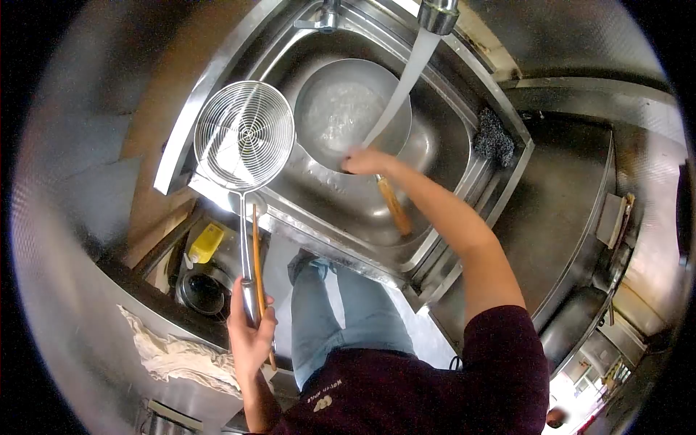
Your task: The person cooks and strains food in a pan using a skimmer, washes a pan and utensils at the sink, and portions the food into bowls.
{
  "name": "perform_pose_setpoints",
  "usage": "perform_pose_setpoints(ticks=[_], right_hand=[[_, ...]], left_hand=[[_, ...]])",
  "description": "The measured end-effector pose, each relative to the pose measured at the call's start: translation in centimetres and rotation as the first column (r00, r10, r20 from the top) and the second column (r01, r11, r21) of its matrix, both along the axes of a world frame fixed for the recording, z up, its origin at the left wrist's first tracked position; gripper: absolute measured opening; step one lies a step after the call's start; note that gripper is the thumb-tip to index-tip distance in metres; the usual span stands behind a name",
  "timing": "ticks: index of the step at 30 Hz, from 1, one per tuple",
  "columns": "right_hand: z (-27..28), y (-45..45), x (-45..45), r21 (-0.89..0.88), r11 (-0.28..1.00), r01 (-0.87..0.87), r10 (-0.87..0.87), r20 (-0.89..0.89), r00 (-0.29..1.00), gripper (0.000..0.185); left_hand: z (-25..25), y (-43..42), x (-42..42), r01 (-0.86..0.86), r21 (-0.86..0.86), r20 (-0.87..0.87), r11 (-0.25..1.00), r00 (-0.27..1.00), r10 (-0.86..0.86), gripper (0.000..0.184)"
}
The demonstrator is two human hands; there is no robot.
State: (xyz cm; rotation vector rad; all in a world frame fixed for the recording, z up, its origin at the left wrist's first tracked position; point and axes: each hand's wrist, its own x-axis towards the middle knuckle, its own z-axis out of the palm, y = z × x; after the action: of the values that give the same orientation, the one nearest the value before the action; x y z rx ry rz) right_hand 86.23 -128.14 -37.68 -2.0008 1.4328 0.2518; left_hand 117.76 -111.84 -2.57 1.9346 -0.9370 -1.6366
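My left hand [252, 330] is closed around the metal handle of a wire spider strainer [245, 135] and a thin wooden stick [257, 268], perhaps a chopstick. The strainer's round basket is raised over the left edge of the sink. My right hand [368, 161] is closed at the near rim of a grey wok [355, 98]. A small dark patch shows at its fingertips, too blurred to name. The wok lies in the sink with water in it, its wooden handle [394, 206] pointing towards me. A stream of water [409, 83] runs into the wok beside my right hand.
The steel sink [319, 196] has a faucet [438, 16] above it and a second tap [326, 18] at the back. A dark steel-wool scourer [495, 138] sits on the right ledge. At lower left are a yellow bottle [206, 243] and a crumpled cloth [170, 348].
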Motion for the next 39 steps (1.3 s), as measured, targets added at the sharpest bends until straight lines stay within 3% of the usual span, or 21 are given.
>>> perform_pose_setpoints(ticks=[3, 4, 7, 9, 10, 12, 14, 19, 20, 21, 22, 23, 24, 26, 28, 30, 31, 32, 35, 37, 39], right_hand=[[-3.0, -1.9, -0.9, 0.106, 0.993, 0.047, -0.049, 0.017, 0.999, 0.038], [-0.6, -4.0, -0.9, 0.143, 0.988, 0.061, -0.06, -0.01, 0.998, 0.044], [6.6, -5.4, 2.7, 0.103, 0.993, -0.058, 0.071, -0.131, 0.989, 0.028], [6.8, -3.9, 6.1, 0.183, 0.981, 0.068, -0.088, 0.107, 0.99, 0.043], [6.8, -3.0, 7.5, 0.049, 0.985, 0.164, -0.171, 0.236, 0.957, 0.043], [6.0, -5.7, 8.5, 0.465, 0.818, 0.337, -0.559, 0.51, 0.654, 0.045], [2.0, -9.6, 8.9, 0.292, 0.688, 0.664, -0.672, 0.602, 0.431, 0.045], [5.0, -12.1, 9.6, -0.124, 0.362, 0.924, -0.671, 0.653, 0.351, 0.049], [1.6, -11.8, 11.3, -0.398, 0.367, 0.841, -0.584, 0.605, 0.542, 0.045], [3.3, -10.3, 11.3, -0.125, 0.64, 0.759, -0.585, 0.561, 0.586, 0.048], [5.2, -8.6, 11.2, 0.185, 0.805, 0.564, -0.566, 0.525, 0.636, 0.053], [1.2, -6.8, 10.5, 0.164, 0.941, 0.296, -0.336, 0.567, 0.752, 0.048], [5.6, -5.4, 8.4, 0.224, 0.974, 0.015, -0.12, 0.46, 0.88, 0.037], [5.4, -5.0, 2.7, 0.368, 0.879, -0.304, 0.138, 0.414, 0.9, 0.02], [8.5, -6.9, 0.9, 0.067, 0.928, -0.367, 0.369, -0.025, 0.929, 0.022], [11.4, -9.6, -0.5, -0.191, 0.836, -0.514, 0.367, -0.502, 0.783, 0.024], [7.7, -11.6, -0.7, -0.448, 0.605, -0.659, 0.347, -0.596, 0.724, 0.026], [3.9, -13.1, 0.0, -0.618, 0.278, -0.735, 0.289, -0.676, 0.678, 0.03], [10.6, -13.0, 5.7, -0.509, 0.191, -0.839, 0.383, -0.749, 0.541, 0.03], [9.3, -11.9, 3.2, -0.523, 0.509, -0.683, 0.288, -0.645, 0.708, 0.028], [6.3, -10.5, -1.3, -0.479, 0.751, -0.455, 0.141, -0.557, 0.818, 0.027]], left_hand=[[0.2, 0.3, 0.2, 0.011, -0.022, 0.037, 1.0, 0.999, -0.01, 0.066], [0.2, 0.4, 0.2, 0.012, -0.03, 0.052, 0.999, 0.999, -0.011, 0.066], [0.4, 0.2, -0.2, -0.029, -0.008, 0.031, 1.0, 0.999, 0.03, 0.066], [0.4, 0.0, -0.5, -0.033, 0.0, 0.023, 0.999, 0.999, 0.033, 0.067], [0.4, 0.0, -0.7, -0.037, 0.002, 0.032, 0.999, 0.999, 0.037, 0.067], [0.4, 0.3, -0.7, -0.041, 0.0, 0.042, 0.999, 0.998, 0.041, 0.067], [0.3, 0.7, -0.7, -0.044, -0.011, 0.041, 0.999, 0.998, 0.044, 0.067], [0.6, 0.7, -1.4, -0.053, -0.027, 0.052, 0.998, 0.997, 0.055, 0.066], [0.6, 0.6, -1.5, -0.043, -0.026, 0.053, 0.999, 0.998, 0.044, 0.066], [0.5, 0.7, -1.4, -0.034, -0.028, 0.055, 0.999, 0.998, 0.035, 0.066], [0.5, 1.1, -1.3, -0.029, -0.024, 0.06, 0.999, 0.998, 0.03, 0.065], [0.4, 1.2, -1.1, -0.025, -0.028, 0.064, 0.999, 0.998, 0.027, 0.065], [0.4, 1.2, -1.0, -0.019, -0.027, 0.064, 0.999, 0.998, 0.02, 0.064], [0.4, 1.3, -0.8, -0.017, -0.038, 0.071, 0.999, 0.997, 0.019, 0.064], [0.3, 1.6, -0.7, -0.025, -0.045, 0.077, 0.999, 0.997, 0.028, 0.064], [-0.1, 1.5, -0.6, -0.029, -0.058, 0.076, 0.998, 0.997, 0.033, 0.064], [-0.2, 1.4, -0.8, -0.027, -0.051, 0.076, 0.998, 0.997, 0.031, 0.064], [-0.2, 1.2, -0.9, -0.025, -0.043, 0.08, 0.999, 0.996, 0.029, 0.064], [0.4, 0.9, -1.3, -0.035, -0.014, 0.083, 0.999, 0.996, 0.036, 0.064], [0.5, 1.1, -1.3, -0.081, -0.026, 0.058, 0.996, 0.995, 0.082, 0.064], [0.3, 1.4, -0.8, -0.048, -0.035, 0.068, 0.998, 0.996, 0.051, 0.064]])
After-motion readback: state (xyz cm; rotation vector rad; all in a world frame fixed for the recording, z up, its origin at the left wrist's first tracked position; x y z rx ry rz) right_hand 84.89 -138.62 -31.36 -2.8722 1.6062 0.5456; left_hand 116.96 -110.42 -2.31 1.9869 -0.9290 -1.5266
